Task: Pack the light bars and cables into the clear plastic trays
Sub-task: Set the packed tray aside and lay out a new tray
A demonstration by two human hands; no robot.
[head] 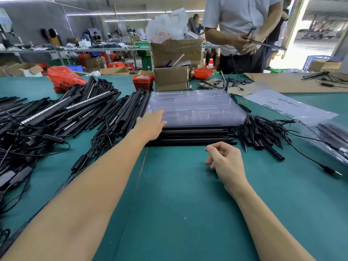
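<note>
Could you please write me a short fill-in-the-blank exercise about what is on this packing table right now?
1. The left hand rests its straight fingers on the stack of clear plastic ____.
2. The table has a ____ surface.
3. The right hand, fingers loosely curled, holds ____.
4. The black light bars lined up side by side lie just ____ the tray stack, on the wearer's side.

Missing words: trays; green; nothing; in front of

Left hand (151, 127) extended flat, fingers touching near left corner of clear tray stack (195, 108), right hand (225, 160) loosely curled, empty, over green counter (178, 204), black light bars (194, 135) lined up before the trays
</note>
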